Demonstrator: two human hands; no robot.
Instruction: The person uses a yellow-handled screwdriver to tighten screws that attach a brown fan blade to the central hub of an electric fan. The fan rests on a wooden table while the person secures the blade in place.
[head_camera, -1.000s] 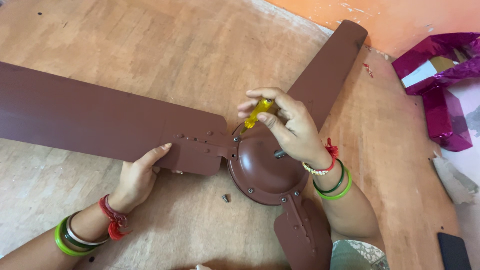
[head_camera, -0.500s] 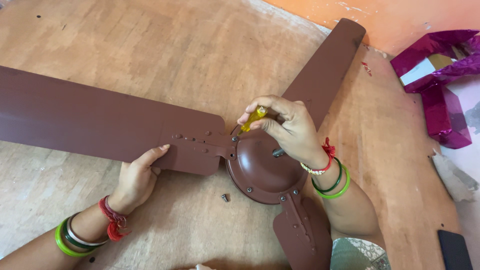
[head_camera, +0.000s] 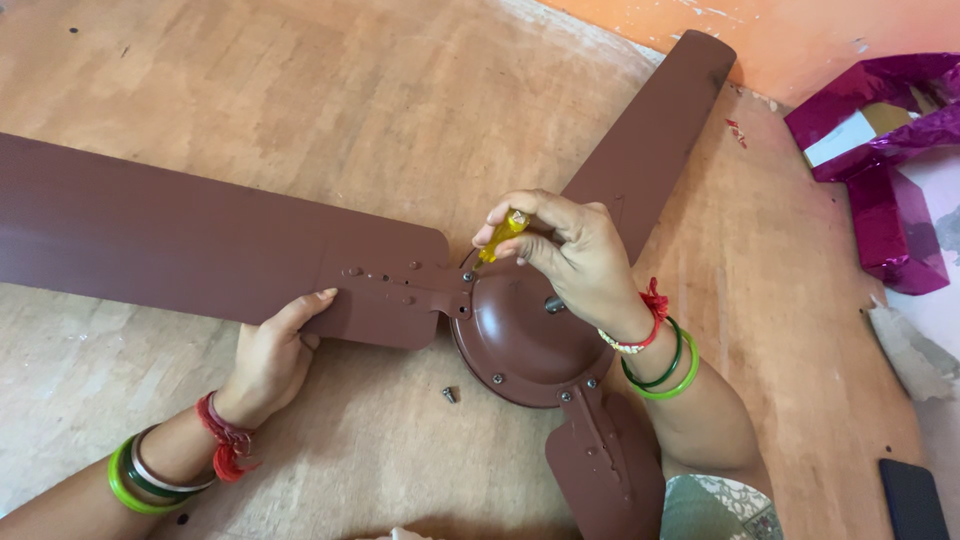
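Left hand (head_camera: 268, 358) presses flat, fingers open, pinning the fan blade (head_camera: 200, 240); right hand (head_camera: 570, 255) clamps the yellow screwdriver (head_camera: 503, 234) onto the hub screw (head_camera: 473, 277).

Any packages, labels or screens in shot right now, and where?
Gift-wrapped package: top right on the floor, boxy, shiny magenta foil, torn open with a white and tan patch showing.
Dark flat slab: bottom right corner, black, rectangular, maybe a phone; nothing lit on it.

Shiny magenta foil-wrapped box (head_camera: 890, 190) at far right edge, against orange wall; wrapping torn, white and tan patch (head_camera: 845, 137) showing. Dark flat phone-like slab (head_camera: 912, 497), screen unlit, bottom right corner on floor.
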